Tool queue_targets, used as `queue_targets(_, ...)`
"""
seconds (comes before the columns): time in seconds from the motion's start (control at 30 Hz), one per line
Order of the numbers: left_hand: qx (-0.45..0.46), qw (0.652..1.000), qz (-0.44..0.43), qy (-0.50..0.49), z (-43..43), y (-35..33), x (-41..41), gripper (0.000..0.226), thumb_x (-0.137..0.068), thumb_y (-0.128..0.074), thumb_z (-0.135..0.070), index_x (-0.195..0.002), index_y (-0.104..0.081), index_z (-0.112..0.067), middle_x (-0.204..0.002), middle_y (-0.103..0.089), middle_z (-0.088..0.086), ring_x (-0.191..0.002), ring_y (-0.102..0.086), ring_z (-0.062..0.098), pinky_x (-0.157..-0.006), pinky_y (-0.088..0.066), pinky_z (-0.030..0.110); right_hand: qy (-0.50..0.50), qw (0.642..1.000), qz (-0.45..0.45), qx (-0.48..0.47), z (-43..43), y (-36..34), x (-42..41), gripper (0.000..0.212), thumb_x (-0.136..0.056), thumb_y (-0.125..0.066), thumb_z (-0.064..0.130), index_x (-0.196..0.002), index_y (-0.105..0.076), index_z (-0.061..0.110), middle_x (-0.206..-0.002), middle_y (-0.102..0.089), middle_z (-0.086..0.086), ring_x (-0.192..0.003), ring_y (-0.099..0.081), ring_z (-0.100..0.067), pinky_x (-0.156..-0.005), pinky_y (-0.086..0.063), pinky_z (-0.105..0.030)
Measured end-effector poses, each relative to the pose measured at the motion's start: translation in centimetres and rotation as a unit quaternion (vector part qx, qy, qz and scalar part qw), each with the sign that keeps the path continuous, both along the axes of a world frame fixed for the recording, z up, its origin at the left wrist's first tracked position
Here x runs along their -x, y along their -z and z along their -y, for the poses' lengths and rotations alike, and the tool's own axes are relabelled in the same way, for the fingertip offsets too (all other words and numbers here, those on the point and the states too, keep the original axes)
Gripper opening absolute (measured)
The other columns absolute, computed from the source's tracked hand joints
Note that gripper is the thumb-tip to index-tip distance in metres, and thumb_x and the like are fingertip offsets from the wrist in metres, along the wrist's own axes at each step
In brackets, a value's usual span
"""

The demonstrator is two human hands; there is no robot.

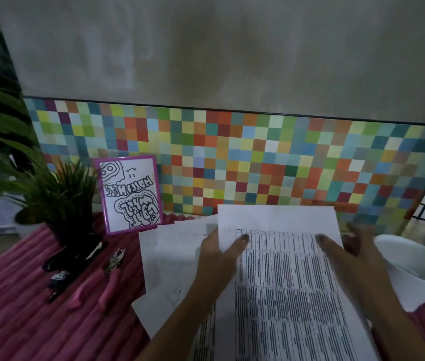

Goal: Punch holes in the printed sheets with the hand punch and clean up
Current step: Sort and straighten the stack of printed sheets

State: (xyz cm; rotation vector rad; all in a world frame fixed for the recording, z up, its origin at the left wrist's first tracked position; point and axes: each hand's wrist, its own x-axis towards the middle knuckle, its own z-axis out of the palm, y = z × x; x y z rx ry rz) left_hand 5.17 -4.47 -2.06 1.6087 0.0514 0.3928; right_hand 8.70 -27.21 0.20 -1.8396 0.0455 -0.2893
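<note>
A top printed sheet (281, 277) covered in dense table rows is lifted over a loose stack of sheets (169, 272) on the pink ribbed cloth. My left hand (222, 259) pinches the top sheet's left edge, thumb on the print. My right hand (349, 259) grips its right edge, thumb on top and fingers behind. The hand punch (102, 277), with pink handles and metal jaws, lies on the cloth to the left of the papers, untouched.
A black stapler-like tool (73, 264) lies left of the punch. A small potted plant (63, 201) and a pink-framed drawing (130, 194) stand at the back left. A white bowl (414, 264) sits at the right. A colourful checkered panel lines the wall behind.
</note>
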Motion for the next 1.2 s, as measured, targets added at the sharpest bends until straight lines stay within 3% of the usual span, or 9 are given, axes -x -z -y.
queue_targets(0.1,0.002,0.999,0.017,-0.036,0.0,0.3,0.2,0.015,-0.091,-0.066,-0.018,-0.105,-0.065,-0.022,-0.099,-0.074,-0.011,-0.091,-0.070,0.004,-0.076,-0.057,0.019,-0.160,0.975,-0.133,-0.082,0.5,0.4,0.0,0.032,-0.079,-0.072,0.006,-0.110,-0.067,0.008,-0.098,-0.076,-0.006,-0.079,-0.074,-0.018,-0.066,-0.055,-0.029)
queue_targets(0.2,-0.184,0.969,0.036,-0.159,-0.9,0.8,0.5,0.021,-0.093,-0.063,-0.023,-0.112,-0.057,-0.017,-0.104,-0.065,-0.010,-0.091,-0.064,0.003,-0.082,-0.050,0.017,-0.138,0.974,-0.167,-0.070,0.3,1.7,-0.1,0.026,-0.079,-0.067,-0.011,-0.103,-0.068,-0.002,-0.090,-0.076,-0.013,-0.075,-0.073,-0.026,-0.061,-0.059,-0.033)
queue_targets(0.3,-0.311,0.928,-0.075,-0.189,-2.6,0.9,0.7,0.056,-0.094,-0.061,-0.027,-0.137,-0.040,0.002,-0.127,-0.057,0.014,-0.116,-0.055,0.029,-0.097,-0.043,0.031,-0.117,0.970,-0.189,-0.100,0.1,2.7,-0.2,0.028,-0.077,-0.065,-0.017,-0.104,-0.065,-0.010,-0.088,-0.074,-0.017,-0.073,-0.071,-0.028,-0.056,-0.058,-0.029)
queue_targets(0.5,-0.202,0.947,-0.225,-0.110,-3.8,-0.3,0.4,0.045,-0.093,-0.061,-0.031,-0.123,-0.039,-0.006,-0.123,-0.059,0.010,-0.111,-0.058,0.026,-0.076,-0.041,0.019,-0.126,0.968,-0.186,-0.115,-0.2,3.6,-0.6,0.023,-0.075,-0.066,-0.019,-0.093,-0.069,-0.005,-0.084,-0.075,-0.016,-0.066,-0.073,-0.026,-0.057,-0.057,-0.032)
queue_targets(0.67,-0.199,0.952,-0.231,-0.039,-4.1,-0.2,0.3,0.034,-0.089,-0.065,-0.033,-0.065,-0.050,-0.015,-0.062,-0.049,-0.003,-0.054,-0.046,0.008,-0.054,-0.037,0.019,-0.153,0.963,-0.164,-0.152,-1.0,3.5,-0.2,0.029,-0.074,-0.060,-0.028,-0.088,-0.066,-0.003,-0.068,-0.073,-0.004,-0.055,-0.070,-0.012,-0.045,-0.052,-0.019)
queue_targets(0.77,-0.110,0.976,-0.185,0.021,-3.0,-0.5,0.4,0.011,-0.088,-0.068,-0.026,-0.094,-0.065,-0.018,-0.094,-0.070,-0.002,-0.082,-0.066,0.011,-0.071,-0.053,0.019,-0.177,0.956,-0.134,-0.190,-1.5,4.1,-0.6,0.045,-0.052,-0.073,-0.020,-0.093,-0.067,0.000,-0.092,-0.074,-0.012,-0.073,-0.074,-0.017,-0.057,-0.056,-0.022)
queue_targets(1.0,0.108,0.992,-0.006,0.064,-3.3,-1.0,0.5,0.054,-0.076,-0.074,0.007,-0.122,-0.054,-0.012,-0.115,-0.071,0.006,-0.103,-0.069,0.020,-0.085,-0.057,0.030,-0.177,0.955,-0.027,-0.236,-1.2,3.6,-0.8,0.111,-0.018,-0.098,0.038,-0.118,-0.061,0.009,-0.105,-0.074,-0.010,-0.095,-0.072,-0.026,-0.074,-0.059,-0.032)
queue_targets(1.1,0.168,0.983,0.023,0.066,-3.3,-1.0,0.1,0.067,-0.068,-0.076,0.011,-0.126,-0.049,-0.009,-0.117,-0.069,0.010,-0.106,-0.067,0.026,-0.084,-0.058,0.033,-0.235,0.951,-0.058,-0.195,-0.7,2.8,-0.4,0.069,-0.060,-0.088,0.020,-0.122,-0.061,0.010,-0.109,-0.073,-0.006,-0.099,-0.071,-0.022,-0.081,-0.058,-0.034)
queue_targets(1.2,-0.035,0.996,0.021,-0.073,-2.9,0.1,0.3,0.072,-0.075,-0.070,0.009,-0.137,-0.041,-0.014,-0.130,-0.057,0.007,-0.119,-0.057,0.023,-0.094,-0.054,0.036,-0.214,0.959,-0.083,-0.167,-0.5,3.4,-0.7,0.054,-0.057,-0.085,0.003,-0.107,-0.066,-0.001,-0.096,-0.075,-0.013,-0.084,-0.073,-0.026,-0.067,-0.058,-0.030)
